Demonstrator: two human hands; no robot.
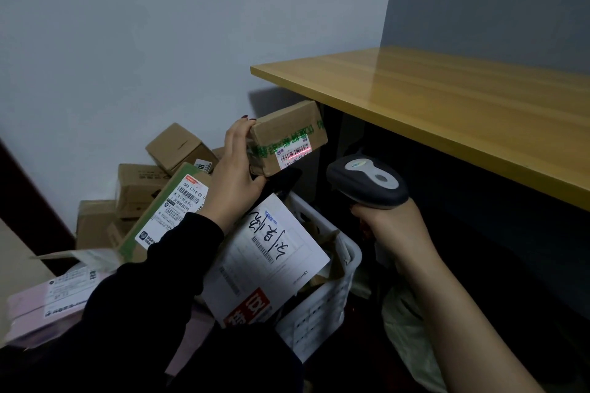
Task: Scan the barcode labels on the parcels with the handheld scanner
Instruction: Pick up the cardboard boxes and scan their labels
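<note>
My left hand (pixel 234 171) grips a small brown cardboard parcel (pixel 287 134) with green tape, held up in the air just below the table's corner. Its white barcode label (pixel 293 155) faces me, and a red scan line lies across the barcode. My right hand (pixel 392 226) holds the grey and black handheld scanner (pixel 367 180) by its handle, a short way right of and below the parcel, its head pointing at the label.
A white plastic basket (pixel 322 309) below my hands holds a large white labelled parcel (pixel 268 255). Several brown boxes (pixel 140 188) pile against the grey wall at left, a pink parcel (pixel 41 306) lies lower left. A wooden table top (pixel 447 105) overhangs at right.
</note>
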